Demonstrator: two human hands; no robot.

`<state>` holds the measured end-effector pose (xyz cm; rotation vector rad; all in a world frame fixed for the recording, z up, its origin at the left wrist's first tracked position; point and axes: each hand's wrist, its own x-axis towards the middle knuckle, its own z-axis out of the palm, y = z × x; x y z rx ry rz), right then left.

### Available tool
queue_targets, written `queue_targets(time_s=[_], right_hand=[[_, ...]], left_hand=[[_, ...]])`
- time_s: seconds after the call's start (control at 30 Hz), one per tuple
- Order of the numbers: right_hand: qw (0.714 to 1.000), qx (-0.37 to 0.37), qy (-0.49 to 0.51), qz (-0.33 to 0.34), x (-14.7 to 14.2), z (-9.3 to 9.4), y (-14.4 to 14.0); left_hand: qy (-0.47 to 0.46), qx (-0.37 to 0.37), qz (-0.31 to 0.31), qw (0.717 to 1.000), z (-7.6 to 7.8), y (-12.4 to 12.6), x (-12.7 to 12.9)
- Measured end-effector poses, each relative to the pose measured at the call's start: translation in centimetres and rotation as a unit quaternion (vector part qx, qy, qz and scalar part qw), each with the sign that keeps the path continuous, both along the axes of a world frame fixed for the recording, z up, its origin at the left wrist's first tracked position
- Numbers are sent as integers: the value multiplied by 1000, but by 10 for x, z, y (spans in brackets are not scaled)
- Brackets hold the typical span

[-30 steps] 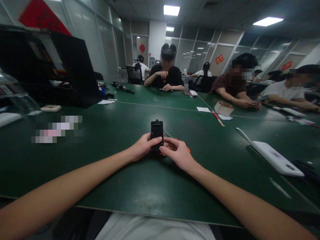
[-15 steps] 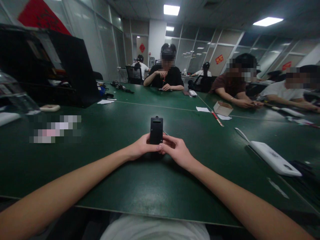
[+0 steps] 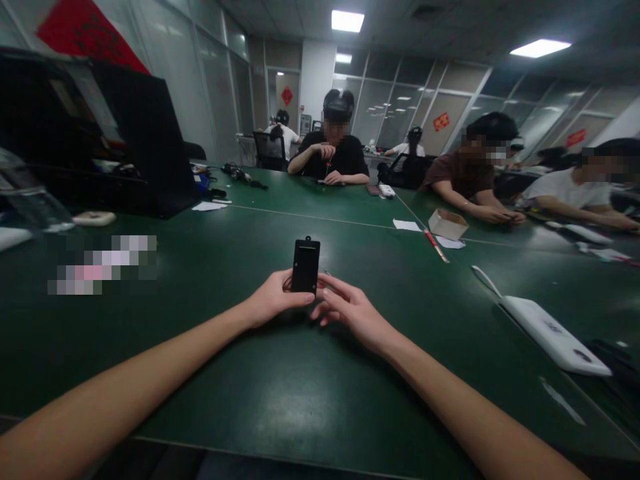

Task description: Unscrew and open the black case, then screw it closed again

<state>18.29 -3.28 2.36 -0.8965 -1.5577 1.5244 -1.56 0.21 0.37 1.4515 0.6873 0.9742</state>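
Observation:
A flat black rectangular case [image 3: 306, 265] with a small loop on its top edge, a slot and small screw-like spots stands upright above the table. My left hand [image 3: 277, 295] is closed around its lower left part, the thumb lying across the bottom. Just right of the case is my right hand [image 3: 353, 309], its fingers loosely bent and apart. Its fingertips are close to the lower right edge; whether any touch is unclear. A tiny thin light piece shows by the right index fingertip, too small to name.
The green table [image 3: 240, 393] spreads all around. To the right lie a white power bank [image 3: 553, 333] with a strap, a small open box [image 3: 448, 224] and a red stick [image 3: 436, 246]. A large black case [image 3: 150, 143] stands left. Several people sit across the table.
My right hand's fingers have come off the black case and spread apart. The case, in my left hand, has shifted slightly left and tilted a little.

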Motion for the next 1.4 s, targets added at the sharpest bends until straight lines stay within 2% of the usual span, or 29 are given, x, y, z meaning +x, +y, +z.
queue_targets(time_s=[0.07, 0.1, 0.13, 0.2, 0.27, 0.33, 0.4, 0.5, 0.57, 0.67, 0.77, 0.9, 0.97, 1.07, 1.13, 1.23, 1.3, 1.4], right_hand=[[991, 89, -99, -10, 5, 4, 0], [973, 156, -166, -25, 9, 7, -1], [943, 228, -237, -45, 13, 9, -1], [862, 337, -365, -97, 24, 13, -1], [794, 367, -469, -125, 37, 14, -1], [760, 347, -535, -128, 49, 12, 1], [768, 305, -554, -94, 60, 8, 3], [814, 280, -505, -59, 68, 6, 9], [846, 288, -443, -71, 70, 10, 15], [879, 309, -339, -127, 70, 22, 23], [903, 301, -217, -217, 68, 27, 29], [923, 221, -28, -315, 62, 7, 34], [934, 148, 10, -324, 60, -6, 38], [926, 95, 43, -363, 62, -17, 46], [920, 105, 44, -375, 64, -19, 48], [920, 158, 16, -358, 65, -22, 45], [916, 227, -12, -330, 64, -25, 38], [890, 356, -48, -280, 64, -29, 28]], left_hand=[[-40, -37, 5, 998, -3, 2, 1], [-62, -64, 12, 996, -5, 3, 1], [-82, -94, 21, 992, -6, 3, 1], [-113, -147, 47, 982, -7, 4, 2], [-133, -177, 71, 973, -6, 4, 3], [-142, -193, 81, 968, -4, 5, 4], [-146, -205, 79, 965, -3, 9, 6], [-136, -208, 90, 964, -2, 19, 9], [-128, -205, 96, 966, -1, 28, 13], [-133, -195, 113, 965, -1, 43, 17], [-150, -192, 123, 962, -2, 51, 21], [-123, -183, 84, 972, -3, 51, 21], [-82, -159, 71, 981, -3, 48, 20], [-15, -117, 50, 992, -2, 44, 18], [10, -101, 36, 994, -2, 43, 17], [8, -97, 32, 995, -2, 44, 18], [-11, -108, 39, 993, -4, 45, 18], [-42, -130, 52, 989, -6, 47, 18]])
